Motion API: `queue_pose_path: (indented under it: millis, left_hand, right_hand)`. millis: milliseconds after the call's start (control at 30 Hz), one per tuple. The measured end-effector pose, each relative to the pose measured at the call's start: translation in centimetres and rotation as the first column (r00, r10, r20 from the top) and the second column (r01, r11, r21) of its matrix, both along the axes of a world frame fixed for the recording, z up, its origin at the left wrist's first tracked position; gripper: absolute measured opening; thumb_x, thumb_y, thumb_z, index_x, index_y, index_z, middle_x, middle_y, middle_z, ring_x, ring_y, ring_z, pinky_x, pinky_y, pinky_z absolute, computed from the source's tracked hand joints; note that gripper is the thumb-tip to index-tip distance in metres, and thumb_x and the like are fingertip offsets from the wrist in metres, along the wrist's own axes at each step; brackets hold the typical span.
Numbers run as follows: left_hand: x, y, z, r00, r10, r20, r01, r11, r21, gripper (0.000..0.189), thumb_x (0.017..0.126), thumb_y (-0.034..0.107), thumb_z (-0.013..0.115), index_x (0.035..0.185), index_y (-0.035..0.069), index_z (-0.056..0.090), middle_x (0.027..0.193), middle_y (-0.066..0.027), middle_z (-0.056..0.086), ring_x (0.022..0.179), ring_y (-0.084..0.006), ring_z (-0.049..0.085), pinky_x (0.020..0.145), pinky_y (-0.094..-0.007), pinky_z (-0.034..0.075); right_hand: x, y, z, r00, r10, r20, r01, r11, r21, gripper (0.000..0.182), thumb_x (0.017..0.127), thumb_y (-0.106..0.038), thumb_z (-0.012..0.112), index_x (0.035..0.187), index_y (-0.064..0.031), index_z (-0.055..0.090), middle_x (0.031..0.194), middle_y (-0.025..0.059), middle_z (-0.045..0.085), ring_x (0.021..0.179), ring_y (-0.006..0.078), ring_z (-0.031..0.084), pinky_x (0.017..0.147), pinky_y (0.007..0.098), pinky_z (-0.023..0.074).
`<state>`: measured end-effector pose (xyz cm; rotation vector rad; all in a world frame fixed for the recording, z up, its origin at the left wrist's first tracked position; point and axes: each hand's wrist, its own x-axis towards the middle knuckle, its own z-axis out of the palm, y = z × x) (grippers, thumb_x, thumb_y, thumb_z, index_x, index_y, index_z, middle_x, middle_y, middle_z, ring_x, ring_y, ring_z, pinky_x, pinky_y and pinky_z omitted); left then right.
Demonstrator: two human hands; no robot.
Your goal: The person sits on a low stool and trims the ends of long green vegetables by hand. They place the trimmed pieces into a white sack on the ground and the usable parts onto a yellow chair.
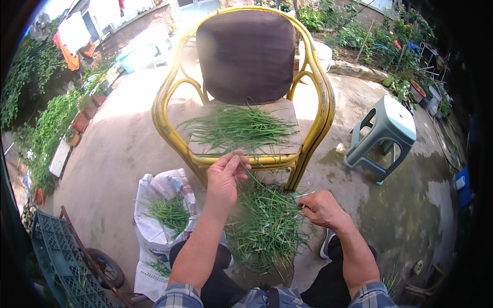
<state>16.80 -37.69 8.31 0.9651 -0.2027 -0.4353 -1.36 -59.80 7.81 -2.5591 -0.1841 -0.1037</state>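
Note:
My left hand (228,174) pinches the upper end of a long green stalk (265,188), just in front of the chair seat. The stalk runs down to the right, to my right hand (322,209), whose fingers are closed on its other end. A bunch of thin green leaves, like chives (246,127), lies across the seat of a yellow cane chair (327,111). On the ground between my feet is a larger loose heap of green leaves (265,231). To the left, a smaller bunch (167,211) rests on a printed white sheet or sack (146,246).
A grey plastic stool (400,131) stands at the right on the concrete. At the lower left are a green plastic crate (63,258) and a wheel (104,265) on a rusty frame. Potted plants (80,122) line the left edge, and a planted bed (358,46) lies beyond the chair.

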Motion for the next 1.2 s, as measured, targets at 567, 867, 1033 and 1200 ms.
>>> queue_pose_path:
  millis: [567, 867, 1033, 1200]
  left_hand:
    - [0.4, 0.8, -0.1, 0.993, 0.111, 0.035, -0.112, 0.993, 0.030, 0.014, 0.095, 0.015, 0.059, 0.099, 0.003, 0.066, 0.086, -0.0035, 0.066, 0.077, -0.0133, 0.063, 0.061, -0.0259, 0.051]
    - [0.6, 1.3, 0.1, 0.994, 0.102, -0.027, -0.098, 0.987, 0.129, 0.010, 0.093, 0.012, 0.060, 0.091, 0.004, 0.067, 0.087, -0.0023, 0.066, 0.077, -0.0133, 0.062, 0.061, -0.0265, 0.051]
    - [1.3, 1.7, -0.8, 0.796, 0.048, 0.604, -0.462, 0.693, 0.554, 0.015, 0.086, 0.013, 0.065, 0.080, 0.000, 0.067, 0.078, -0.0063, 0.063, 0.071, -0.0145, 0.057, 0.057, -0.0340, 0.044]
    - [2.1, 3.6, 0.7, 0.459, -0.110, 0.881, -0.837, 0.279, 0.471, 0.014, 0.081, 0.008, 0.065, 0.076, -0.005, 0.065, 0.071, -0.0089, 0.065, 0.065, -0.0165, 0.060, 0.063, -0.0338, 0.047]
  right_hand:
    - [-0.2, -2.8, -1.1, 0.926, -0.342, 0.159, 0.373, 0.897, -0.238, 0.008, 0.075, -0.006, 0.061, 0.080, -0.0056, 0.068, 0.075, 0.0142, 0.060, 0.074, 0.0359, 0.060, 0.065, 0.0451, 0.0467]
    - [-0.2, -4.7, -1.1, 0.868, -0.379, 0.321, 0.464, 0.850, -0.249, 0.007, 0.074, -0.007, 0.059, 0.072, -0.0082, 0.065, 0.071, 0.0143, 0.060, 0.071, 0.0362, 0.060, 0.062, 0.0470, 0.0459]
    - [-0.4, -5.2, -1.0, 0.855, -0.398, 0.332, 0.491, 0.827, -0.274, 0.007, 0.074, -0.007, 0.059, 0.073, -0.0088, 0.066, 0.072, 0.0142, 0.060, 0.072, 0.0358, 0.060, 0.063, 0.0470, 0.0459]
    - [-1.0, -7.3, -0.8, 0.807, -0.474, 0.353, 0.586, 0.718, -0.376, 0.010, 0.071, -0.006, 0.057, 0.070, -0.0102, 0.066, 0.071, 0.0157, 0.062, 0.071, 0.0369, 0.061, 0.062, 0.0483, 0.0459]
